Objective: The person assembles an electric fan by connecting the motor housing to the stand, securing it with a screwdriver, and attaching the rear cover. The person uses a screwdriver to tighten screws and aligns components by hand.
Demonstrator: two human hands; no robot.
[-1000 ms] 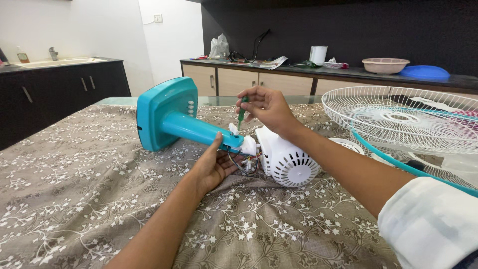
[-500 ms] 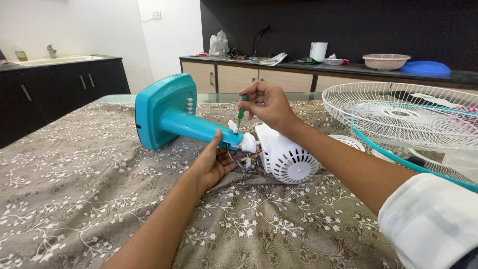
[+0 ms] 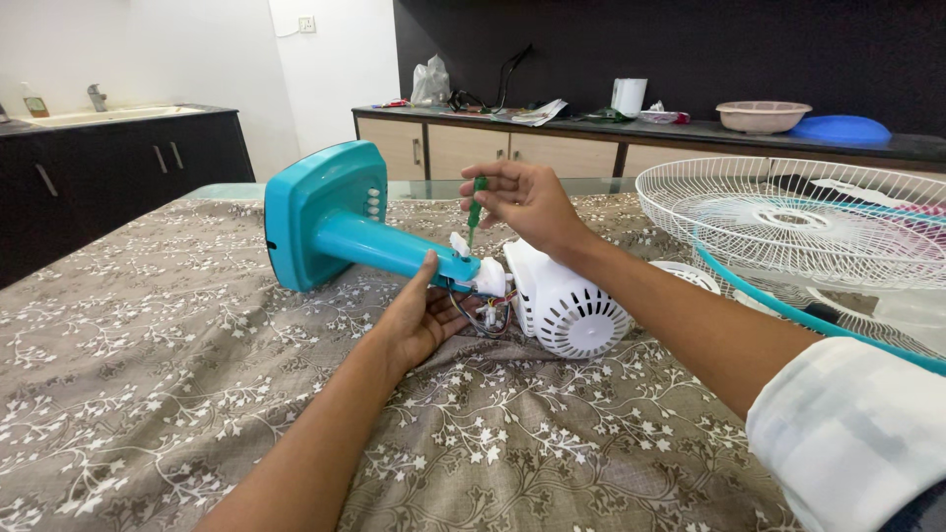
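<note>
A teal fan stand (image 3: 340,227) lies on its side on the patterned cloth, its neck joined to a white motor housing (image 3: 567,305). My left hand (image 3: 419,315) cups the neck from below, thumb up against it, near loose coloured wires (image 3: 485,315). My right hand (image 3: 527,202) pinches a small green screwdriver (image 3: 475,214), held upright with its tip at the top of the neck joint.
White fan grilles (image 3: 788,227) with a teal rim lie at the right of the table. A counter (image 3: 690,133) at the back carries bowls, a paper roll and bags. Dark cabinets with a sink (image 3: 94,113) stand at the far left.
The view has shifted slightly; my right hand with the screwdriver has edged a little left and up. My left hand keeps its hold under the neck.
</note>
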